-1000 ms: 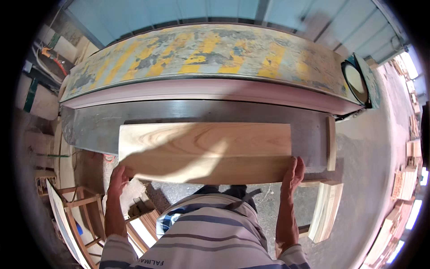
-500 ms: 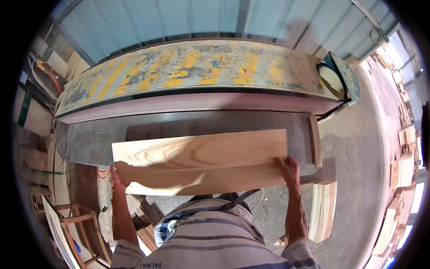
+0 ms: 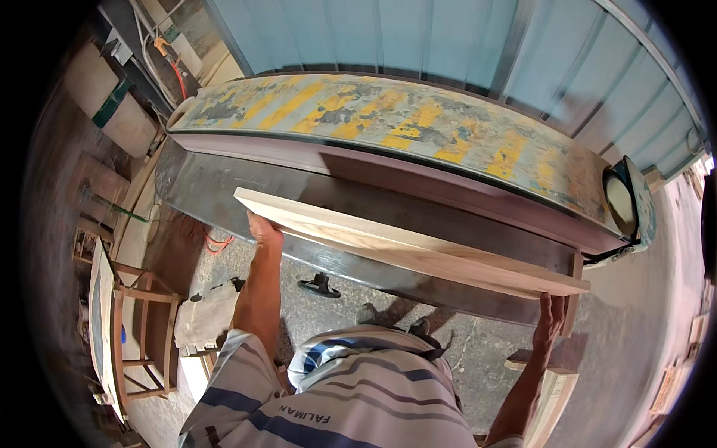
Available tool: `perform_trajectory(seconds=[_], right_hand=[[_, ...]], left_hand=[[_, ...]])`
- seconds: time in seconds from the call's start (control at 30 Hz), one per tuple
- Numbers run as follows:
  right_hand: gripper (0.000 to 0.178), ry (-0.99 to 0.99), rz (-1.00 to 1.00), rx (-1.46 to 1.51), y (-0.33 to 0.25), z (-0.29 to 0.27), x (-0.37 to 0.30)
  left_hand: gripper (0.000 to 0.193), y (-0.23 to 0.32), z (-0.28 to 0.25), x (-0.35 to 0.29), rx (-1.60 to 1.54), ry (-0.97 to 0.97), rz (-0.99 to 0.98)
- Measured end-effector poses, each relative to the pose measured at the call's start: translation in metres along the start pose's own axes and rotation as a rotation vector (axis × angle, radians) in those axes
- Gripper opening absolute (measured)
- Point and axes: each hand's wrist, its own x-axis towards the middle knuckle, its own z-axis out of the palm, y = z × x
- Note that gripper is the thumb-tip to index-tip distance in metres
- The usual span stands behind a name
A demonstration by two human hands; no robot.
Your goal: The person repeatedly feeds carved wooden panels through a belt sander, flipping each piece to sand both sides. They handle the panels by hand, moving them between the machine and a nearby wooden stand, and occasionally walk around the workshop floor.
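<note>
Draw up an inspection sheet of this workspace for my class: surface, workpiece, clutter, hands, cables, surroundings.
Surface: grey metal table alongside a machine with a worn, yellow-striped cover.
Workpiece: one pale wooden board, tilted; whether it touches the table cannot be told.
Clutter: wooden frame at left, stacked boards at lower right.
Hands: left hand holds the board's left end; right hand touches it near the right end.
Cables: orange cord below the table's left part; red cord at upper left.
Surroundings: blue panelled wall behind the machine.
</note>
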Motion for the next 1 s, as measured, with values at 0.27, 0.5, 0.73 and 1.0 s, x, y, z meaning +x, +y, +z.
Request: perform_trajectory(seconds=[0.27, 0.5, 0.73, 1.0], right_hand=[[0.045, -0.090, 0.050, 0.029, 0.016, -0.007, 0.008], [0.051, 0.258, 0.208, 0.404, -0.025, -0.016, 0.024], [0.040, 0.306, 0.275, 0.425, -0.044, -0.012, 0.026], [0.044, 0.271, 0.286, 0.576, -0.015, -0.026, 0.033]], left_hand=[[0.040, -0.014, -0.021, 0.007, -0.015, -0.032, -0.075], [0.043, -0.014, -0.035, 0.019, -0.012, -0.036, -0.082], [0.045, 0.025, -0.029, 0.009, 0.085, -0.025, -0.058], [0.067, 0.074, 0.000, -0.035, 0.480, -0.342, 0.131]])
